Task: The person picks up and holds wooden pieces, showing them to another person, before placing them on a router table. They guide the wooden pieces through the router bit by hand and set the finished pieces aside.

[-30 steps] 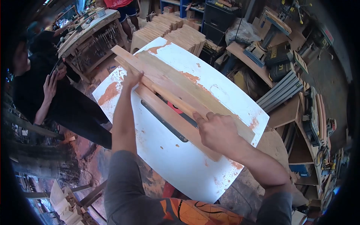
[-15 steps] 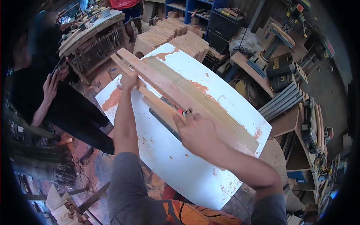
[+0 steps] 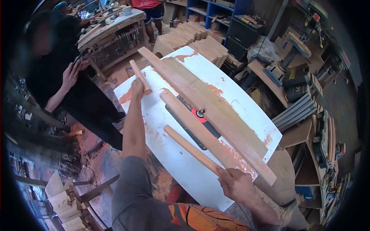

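My left hand [image 3: 137, 87] is closed round a short wooden piece [image 3: 140, 77] above the far left part of the white table [image 3: 179, 169]. In my right hand [image 3: 238, 185] is the near end of a long, rounded wooden stick [image 3: 190, 148], which slants up and left over the table. Two long boards, a wide one [image 3: 219, 127] and a narrower one [image 3: 200, 129], lie lengthwise on the table. Between them shows a red and black round part [image 3: 200, 114] with a metal tip. Reddish sawdust is scattered over the white surface.
A person in dark clothes [image 3: 83, 98] stands at the left with a phone-like object. Another person in red [image 3: 148, 11] is at the back near a workbench [image 3: 111, 23]. Stacked wooden pieces [image 3: 210, 48] stand behind the table; shelves and tools [image 3: 275, 82] line the right.
My right hand has moved down and right, away from the round part, and now holds the long stick. My left hand's short piece is apart from the boards. The view has shifted slightly.
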`<move>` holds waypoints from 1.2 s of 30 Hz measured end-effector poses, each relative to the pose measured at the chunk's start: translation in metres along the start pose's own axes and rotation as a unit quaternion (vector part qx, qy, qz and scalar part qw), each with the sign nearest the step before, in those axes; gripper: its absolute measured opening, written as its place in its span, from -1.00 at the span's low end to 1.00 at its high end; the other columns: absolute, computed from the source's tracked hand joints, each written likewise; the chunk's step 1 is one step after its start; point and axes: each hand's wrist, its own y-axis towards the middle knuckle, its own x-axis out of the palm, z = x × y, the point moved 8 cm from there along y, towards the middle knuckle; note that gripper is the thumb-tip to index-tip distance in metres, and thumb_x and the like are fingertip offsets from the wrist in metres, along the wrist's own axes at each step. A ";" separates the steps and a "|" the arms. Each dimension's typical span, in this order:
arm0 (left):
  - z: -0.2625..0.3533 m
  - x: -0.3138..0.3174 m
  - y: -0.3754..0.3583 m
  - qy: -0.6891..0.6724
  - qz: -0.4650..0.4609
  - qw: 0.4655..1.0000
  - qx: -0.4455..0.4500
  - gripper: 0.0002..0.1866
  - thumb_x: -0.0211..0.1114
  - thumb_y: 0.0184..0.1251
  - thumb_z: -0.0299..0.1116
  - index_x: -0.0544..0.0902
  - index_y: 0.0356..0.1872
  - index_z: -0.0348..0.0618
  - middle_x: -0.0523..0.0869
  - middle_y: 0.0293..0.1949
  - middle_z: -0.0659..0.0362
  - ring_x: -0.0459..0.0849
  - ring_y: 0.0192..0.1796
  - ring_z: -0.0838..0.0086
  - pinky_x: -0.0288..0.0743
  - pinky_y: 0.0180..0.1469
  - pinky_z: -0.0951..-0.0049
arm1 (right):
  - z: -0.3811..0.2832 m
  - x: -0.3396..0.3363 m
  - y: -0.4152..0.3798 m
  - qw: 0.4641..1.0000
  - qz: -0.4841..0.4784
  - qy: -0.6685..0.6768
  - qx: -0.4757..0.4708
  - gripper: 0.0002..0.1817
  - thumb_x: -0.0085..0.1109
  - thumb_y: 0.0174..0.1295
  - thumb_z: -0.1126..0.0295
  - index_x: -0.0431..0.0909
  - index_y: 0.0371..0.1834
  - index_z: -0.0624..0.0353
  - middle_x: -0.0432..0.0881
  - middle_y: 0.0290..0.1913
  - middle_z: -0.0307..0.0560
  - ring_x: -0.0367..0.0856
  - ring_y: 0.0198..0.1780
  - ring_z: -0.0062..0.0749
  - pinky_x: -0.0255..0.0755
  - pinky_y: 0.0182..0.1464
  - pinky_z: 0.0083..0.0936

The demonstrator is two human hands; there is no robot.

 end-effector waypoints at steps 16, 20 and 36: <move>0.019 0.020 -0.299 -0.180 0.058 0.982 0.010 -0.50 0.27 0.42 -0.15 0.60 0.08 -0.51 0.73 -0.17 -0.06 0.73 -0.16 0.28 0.64 -0.08 0.31 | 0.077 0.098 -0.198 0.968 -0.011 0.187 0.165 -0.54 0.35 0.36 0.28 0.64 0.31 0.09 0.67 -0.07 0.12 0.72 -0.11 -0.05 0.62 -0.06 -0.23; 0.044 0.054 -0.442 -0.207 0.048 0.977 0.030 -0.37 0.35 0.37 -0.20 0.46 0.26 -0.55 0.66 0.00 -0.06 0.71 -0.06 0.31 0.66 -0.02 0.32 | 0.080 0.095 -0.203 0.979 -0.010 0.137 0.151 -0.57 0.31 0.38 0.26 0.65 0.29 0.07 0.60 -0.10 0.08 0.62 -0.06 0.01 0.56 0.01 -0.16; 0.005 0.145 -0.590 -0.367 -0.223 0.890 -0.155 -0.46 0.16 0.63 -0.05 0.33 0.40 -0.16 0.52 0.31 0.09 0.50 0.38 0.27 0.44 0.37 0.07 | 0.078 0.038 -0.076 0.967 0.158 0.198 0.039 -0.52 0.46 0.17 0.52 0.59 0.18 0.33 0.72 -0.05 0.14 0.75 -0.22 -0.19 0.59 -0.34 -0.35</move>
